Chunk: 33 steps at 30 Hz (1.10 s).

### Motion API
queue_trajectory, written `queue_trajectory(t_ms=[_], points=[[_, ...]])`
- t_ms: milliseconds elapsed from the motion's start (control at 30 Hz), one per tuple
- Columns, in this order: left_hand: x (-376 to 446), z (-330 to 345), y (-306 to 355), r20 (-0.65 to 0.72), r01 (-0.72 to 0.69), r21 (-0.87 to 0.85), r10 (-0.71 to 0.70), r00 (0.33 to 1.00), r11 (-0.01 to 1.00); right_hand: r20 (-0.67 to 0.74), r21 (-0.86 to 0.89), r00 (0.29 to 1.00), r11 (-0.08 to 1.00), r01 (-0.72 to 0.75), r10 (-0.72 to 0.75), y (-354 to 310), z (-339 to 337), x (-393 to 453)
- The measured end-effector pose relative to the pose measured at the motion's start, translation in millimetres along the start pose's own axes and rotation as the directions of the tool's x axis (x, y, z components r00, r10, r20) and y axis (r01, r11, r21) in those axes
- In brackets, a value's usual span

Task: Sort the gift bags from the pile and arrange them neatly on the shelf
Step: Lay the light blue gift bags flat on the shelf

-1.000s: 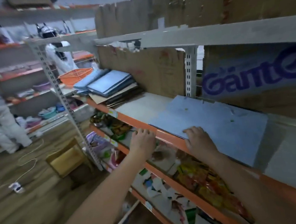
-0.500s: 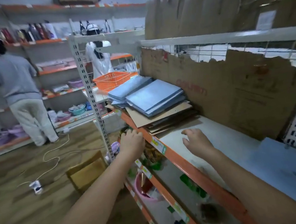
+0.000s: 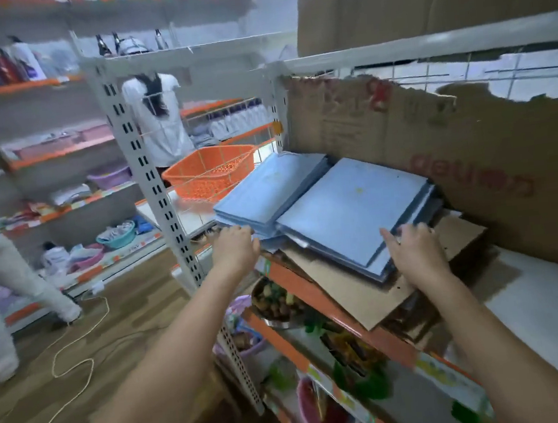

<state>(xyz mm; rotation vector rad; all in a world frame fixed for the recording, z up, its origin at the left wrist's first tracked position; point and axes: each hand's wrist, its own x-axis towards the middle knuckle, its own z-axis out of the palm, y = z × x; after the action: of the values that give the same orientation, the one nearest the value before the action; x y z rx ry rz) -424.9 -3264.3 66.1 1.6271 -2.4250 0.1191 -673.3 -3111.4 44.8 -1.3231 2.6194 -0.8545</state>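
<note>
Two stacks of flat blue gift bags lie on the white shelf point(image 3: 534, 294) with an orange front edge. The left stack point(image 3: 268, 188) leans under the right stack point(image 3: 349, 207). Both rest on brown flat bags or cardboard sheets point(image 3: 358, 289). My left hand point(image 3: 235, 247) touches the near corner of the left stack, fingers curled over its edge. My right hand point(image 3: 412, 249) lies on the near right corner of the right stack, fingers spread on the bags' edges. Whether either hand grips a bag is unclear.
A torn cardboard sheet point(image 3: 472, 163) backs the shelf. An orange basket point(image 3: 210, 173) stands behind the left stack. A white upright post point(image 3: 163, 209) rises left of the shelf. Lower shelves hold colourful goods. Two people stand at far shelves; a cord point(image 3: 70, 367) lies on the wooden floor.
My view turned left from a single blue bag on the shelf to the stacks. Both hands moved up from the shelf's front edge onto the blue stacks' near corners.
</note>
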Motion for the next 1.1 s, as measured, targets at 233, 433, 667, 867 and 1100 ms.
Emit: queue_trajectory(t_ms=[233, 433, 667, 867, 1100], points=[[121, 21, -69, 0.078, 0.074, -0.229, -0.058, 0.995, 0.971, -0.197, -0.022, 0.925, 0.941, -0.337, 0.326, -31, 23, 19], [168, 44, -82, 0.248, 0.167, -0.315, -0.088, 0.965, 0.934, -0.16, 0.354, 0.842, 0.826, -0.438, 0.515, -48, 30, 37], [179, 46, -87, 0.308, 0.299, -0.285, -0.209, 0.928, 0.91, -0.184, 0.682, 0.762, 0.639, -0.355, 0.621, -50, 33, 34], [169, 41, -68, 0.336, 0.294, -0.363, -0.17, 0.926, 0.884, -0.181, 0.747, 0.756, 0.588, -0.31, 0.629, -59, 34, 30], [161, 23, -60, 0.358, 0.337, -0.729, -0.087, 0.929, 0.596, -0.255, 0.729, 0.759, 0.635, -0.256, 0.599, -69, 28, 25]])
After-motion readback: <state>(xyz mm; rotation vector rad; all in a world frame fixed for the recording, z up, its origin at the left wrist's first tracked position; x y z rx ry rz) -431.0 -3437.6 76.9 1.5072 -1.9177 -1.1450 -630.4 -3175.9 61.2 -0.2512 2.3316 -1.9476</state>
